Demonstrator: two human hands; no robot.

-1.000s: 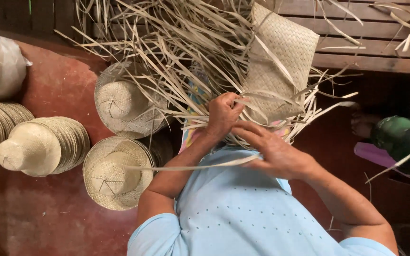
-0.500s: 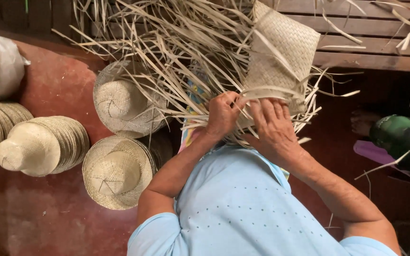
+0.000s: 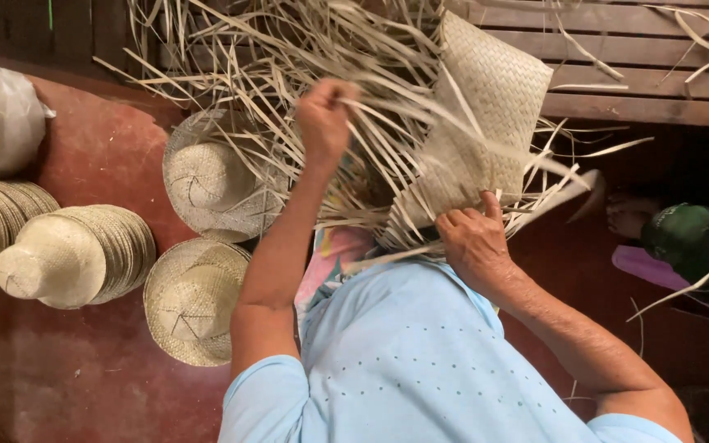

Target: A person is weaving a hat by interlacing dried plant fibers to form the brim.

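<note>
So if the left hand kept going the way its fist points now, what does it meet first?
The left hand, fisted with knuckles toward the top of the frame, would run into the tangle of loose straw strips right beyond it. Past those lie the dark wooden slats, though depth there is hard to judge.

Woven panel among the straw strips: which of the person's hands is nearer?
Right. The right hand touches the lower edge of the woven panel; the left hand is apart, to its left, pinching straw strips.

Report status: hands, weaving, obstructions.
Left hand raised, pinching a straw strip. Right hand gripping woven piece at its lower edge. Loose strands splay around both.
</note>
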